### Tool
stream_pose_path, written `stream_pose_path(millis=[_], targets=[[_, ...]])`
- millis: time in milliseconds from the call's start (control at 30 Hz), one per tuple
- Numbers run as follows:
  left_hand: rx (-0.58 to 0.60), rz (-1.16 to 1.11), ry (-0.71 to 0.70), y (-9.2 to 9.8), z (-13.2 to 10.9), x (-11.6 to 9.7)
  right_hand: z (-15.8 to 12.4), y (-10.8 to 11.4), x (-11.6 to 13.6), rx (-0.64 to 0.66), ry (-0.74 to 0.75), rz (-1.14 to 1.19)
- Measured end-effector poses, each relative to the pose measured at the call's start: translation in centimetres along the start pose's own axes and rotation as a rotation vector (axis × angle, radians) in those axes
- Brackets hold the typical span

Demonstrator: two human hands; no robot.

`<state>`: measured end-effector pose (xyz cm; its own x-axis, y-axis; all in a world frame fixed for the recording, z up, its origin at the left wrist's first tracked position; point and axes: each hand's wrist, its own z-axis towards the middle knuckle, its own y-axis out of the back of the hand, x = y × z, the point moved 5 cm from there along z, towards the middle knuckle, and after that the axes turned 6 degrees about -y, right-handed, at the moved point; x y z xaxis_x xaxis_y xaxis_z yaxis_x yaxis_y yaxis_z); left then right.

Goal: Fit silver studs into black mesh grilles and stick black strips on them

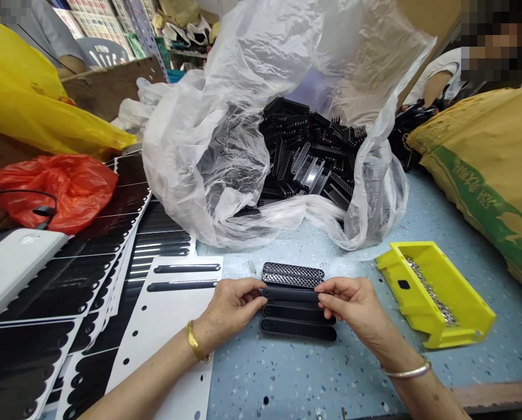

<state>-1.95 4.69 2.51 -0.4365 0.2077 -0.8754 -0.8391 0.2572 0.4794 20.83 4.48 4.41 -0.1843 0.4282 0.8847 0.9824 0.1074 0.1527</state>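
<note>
Black plastic strip [289, 295] lies crosswise, long axis left-right, between hands. Left hand [230, 309] and right hand [352, 304] equally near, fingers clamped on opposite ends. Two matching strips [298, 321] just nearer; mesh grilles [293, 275] just beyond, on bench [287, 379].

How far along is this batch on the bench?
Done-looking: two mesh-faced black strips above the hands. In hand: one black strip, held by the left hand and right hand. Left: two plain black strips, black parts in the clear bag, and metal mesh in the yellow tray.
</note>
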Motion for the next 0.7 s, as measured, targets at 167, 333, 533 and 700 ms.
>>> stream_pose_path(millis=[167, 333, 533, 700], targets=[[0.0, -0.003, 0.003, -0.05, -0.04, 0.26, 0.08, -0.09, -0.02, -0.009, -0.004, 0.004], [-0.015, 0.01, -0.007, -0.02, 0.01, 0.22, 0.15, -0.21, -0.19, -0.045, 0.013, 0.011], [-0.001, -0.011, 0.023, 0.03, -0.02, 0.24, 0.21, -0.28, -0.41, -0.022, 0.014, -0.003], [0.032, -0.076, 0.059, 0.11, 0.3, -0.07, 0.33, -0.24, -0.74, -0.03, -0.013, 0.014]])
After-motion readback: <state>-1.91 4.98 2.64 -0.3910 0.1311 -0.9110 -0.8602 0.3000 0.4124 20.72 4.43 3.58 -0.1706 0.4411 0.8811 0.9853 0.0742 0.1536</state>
